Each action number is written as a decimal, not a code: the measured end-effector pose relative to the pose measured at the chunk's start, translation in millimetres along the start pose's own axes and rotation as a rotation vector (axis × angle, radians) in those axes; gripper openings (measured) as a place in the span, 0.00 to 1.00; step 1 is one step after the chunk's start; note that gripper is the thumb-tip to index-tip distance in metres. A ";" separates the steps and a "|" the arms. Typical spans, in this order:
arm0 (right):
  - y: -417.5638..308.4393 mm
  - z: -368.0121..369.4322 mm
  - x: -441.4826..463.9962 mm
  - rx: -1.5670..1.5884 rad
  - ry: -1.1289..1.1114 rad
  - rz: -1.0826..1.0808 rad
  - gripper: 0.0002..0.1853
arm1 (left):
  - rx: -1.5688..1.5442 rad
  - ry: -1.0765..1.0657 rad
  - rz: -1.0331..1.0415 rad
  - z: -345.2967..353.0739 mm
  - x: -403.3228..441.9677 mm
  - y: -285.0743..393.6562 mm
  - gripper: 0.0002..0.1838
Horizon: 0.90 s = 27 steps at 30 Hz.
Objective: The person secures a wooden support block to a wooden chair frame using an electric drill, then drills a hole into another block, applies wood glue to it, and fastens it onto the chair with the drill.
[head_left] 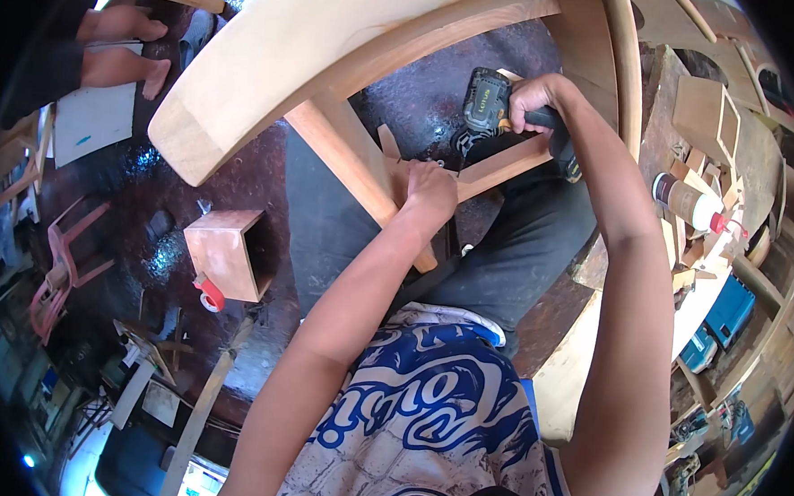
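Observation:
A wooden chair frame with a broad curved top piece lies across my lap. My right hand grips the handle of a cordless drill, whose body sits above the frame's crossbar. My left hand is closed at the joint where the crossbar meets the thick leg. Its fingertips are partly hidden, so any small piece in them cannot be seen. The drill's tip is also hard to make out.
On my left stand a small wooden box, a red tape roll and a pink plastic chair. A bench at right holds wood offcuts and a glue bottle. Another person's bare feet show at upper left.

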State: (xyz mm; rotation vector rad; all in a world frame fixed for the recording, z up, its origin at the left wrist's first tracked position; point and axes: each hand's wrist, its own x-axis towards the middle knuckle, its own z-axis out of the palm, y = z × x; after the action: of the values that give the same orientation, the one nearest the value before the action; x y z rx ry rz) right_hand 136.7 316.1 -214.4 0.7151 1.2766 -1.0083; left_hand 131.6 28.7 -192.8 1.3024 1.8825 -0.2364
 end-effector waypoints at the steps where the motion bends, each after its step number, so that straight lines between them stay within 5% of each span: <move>1: -7.2 1.0 -3.5 -0.080 0.041 0.005 0.05 | 0.012 0.004 0.005 -0.5 -0.6 0.2 0.14; 9: -26.0 -16.7 23.8 -0.383 -0.150 -0.060 0.11 | 0.022 0.022 0.047 -8.1 -2.5 0.2 0.12; 27: -15.2 -6.4 14.1 -0.202 -0.087 -0.115 0.14 | 0.112 0.121 0.071 5.8 -2.5 -2.1 0.10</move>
State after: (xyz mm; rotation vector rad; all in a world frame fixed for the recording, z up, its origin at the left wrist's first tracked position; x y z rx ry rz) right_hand 120.1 312.5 -227.9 0.4424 1.3327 -0.9762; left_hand 133.2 22.8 -195.4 1.4860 1.9425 -0.2334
